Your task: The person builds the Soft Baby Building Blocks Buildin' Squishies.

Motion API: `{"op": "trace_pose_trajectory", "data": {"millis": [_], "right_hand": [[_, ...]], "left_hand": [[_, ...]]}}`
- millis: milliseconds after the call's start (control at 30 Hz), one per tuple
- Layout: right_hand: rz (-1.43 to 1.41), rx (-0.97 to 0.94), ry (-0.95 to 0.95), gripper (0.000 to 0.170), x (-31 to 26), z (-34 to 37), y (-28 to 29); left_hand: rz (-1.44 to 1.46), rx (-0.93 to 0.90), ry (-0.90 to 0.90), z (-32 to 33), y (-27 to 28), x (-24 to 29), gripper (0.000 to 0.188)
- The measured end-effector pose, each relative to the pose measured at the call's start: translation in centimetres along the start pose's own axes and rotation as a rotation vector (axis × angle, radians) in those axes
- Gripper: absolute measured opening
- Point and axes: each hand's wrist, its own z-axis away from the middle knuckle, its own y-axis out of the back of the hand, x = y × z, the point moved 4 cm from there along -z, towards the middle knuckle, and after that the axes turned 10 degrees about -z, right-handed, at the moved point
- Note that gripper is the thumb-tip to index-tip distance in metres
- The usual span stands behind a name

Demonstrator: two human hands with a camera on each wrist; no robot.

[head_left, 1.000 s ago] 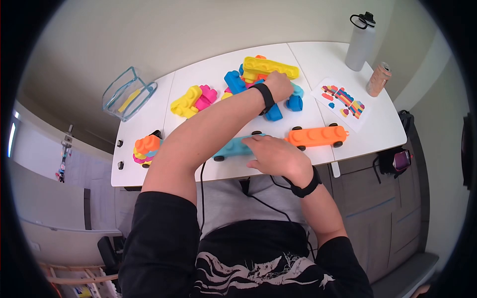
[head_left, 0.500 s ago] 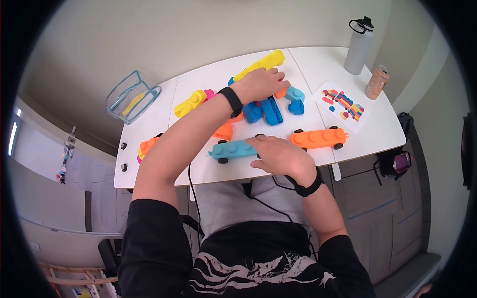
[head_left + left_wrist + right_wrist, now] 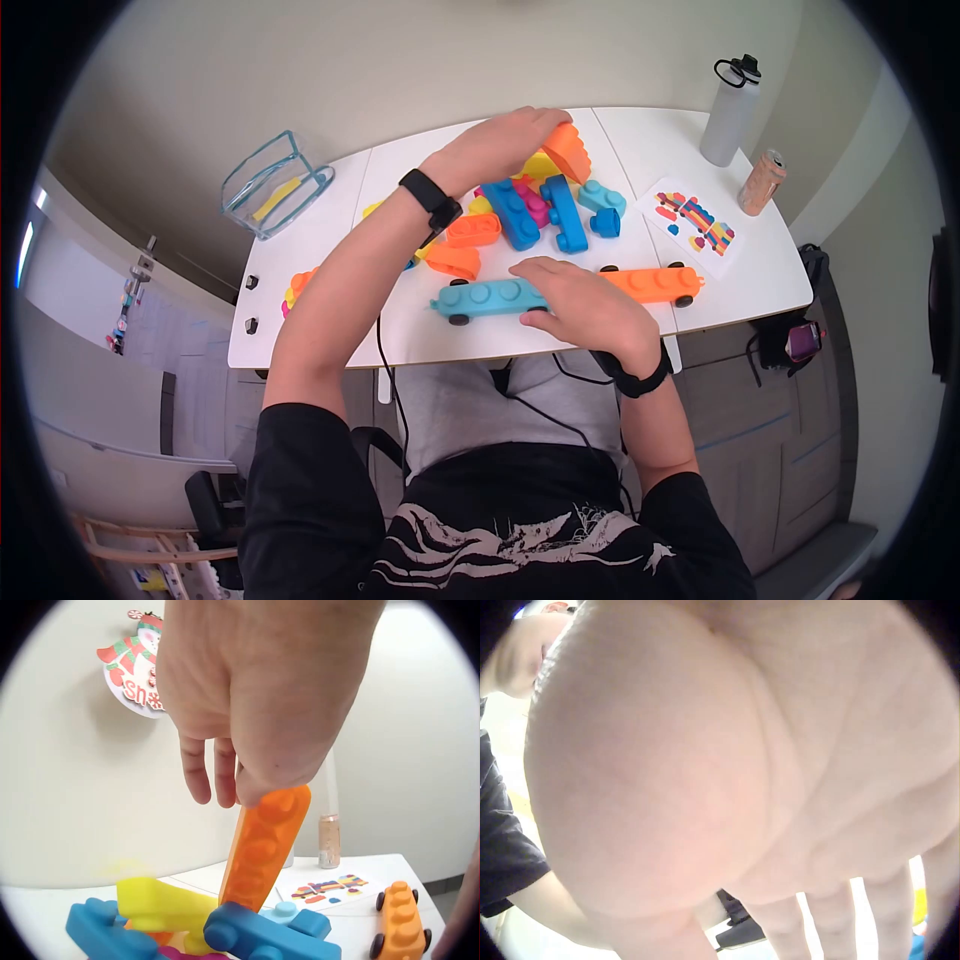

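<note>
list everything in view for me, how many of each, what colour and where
table: 1, white, before person
teal wheeled base: 1, teal, table front
orange wheeled base: 1, orange, table front
tilted block: 1, orange, above pile
long blocks: 2, blue, table middle
pink and yellow pieces: count unclear, among blue
loose pieces: 2, orange, left of blue
picture sheet: 1, multicoloured, table right
bottle: 1, pale grey, back right
can: 1, orange-pink, right edge
case: 1, clear with teal edges, back left
snowman sign: 1, red and white, wall
wristbands: 2, black, wrists
left hand: 1, bare, pinching tilted block
right hand: 1, bare, over teal wheeled base
</note>
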Motion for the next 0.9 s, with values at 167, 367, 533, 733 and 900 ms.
{"op": "trace_pose_trajectory", "data": {"millis": [167,367,533,733,900], "right_hand": [[0.088,0.216,0.088,0.047,0.2,1.1,2.5],[-0.109,0.793,-0.073,0.047,2.3,2.7,8.6],[-0.307,0.552,0.018,0.056,4.4,1.7,7.3],[-0.41,0.185,-0.005,0.048,3.0,-0.6,4.4],[-0.274,0.204,-0.077,0.049,3.2,-0.9,3.9]], "left_hand": [[0.182,0.154,0.08,3.1,3.0,-1.6,0.05],[0.562,0.052,0.301,11.4,6.7,-0.1,0.052],[0.821,0.128,0.31,17.2,4.9,1.4,0.051],[0.819,0.217,0.41,21.9,2.5,1.3,0.054],[0.832,0.092,0.474,23.4,0.5,2.5,0.061]]}}
